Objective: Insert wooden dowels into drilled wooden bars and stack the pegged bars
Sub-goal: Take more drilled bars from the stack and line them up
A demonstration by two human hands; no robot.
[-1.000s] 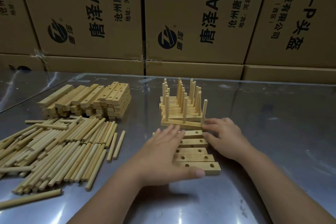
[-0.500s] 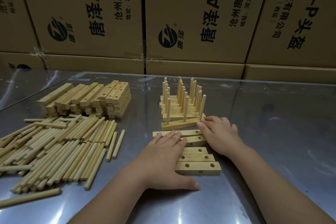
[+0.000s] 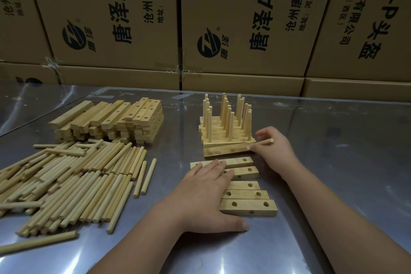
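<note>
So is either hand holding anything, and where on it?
Right hand pinches a dowel near one end; left hand lies flat on loose bars.

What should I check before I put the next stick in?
1. Right hand holds a dowel: ok.
2. Left hand lies flat on the loose bars, steadying them: ok.
3. Nearest bar has empty holes: ok.
4. Front bar of the pegged stack sits straight: not ok, it's askew.
5. Dowel lined up with a hole: cannot tell.
</note>
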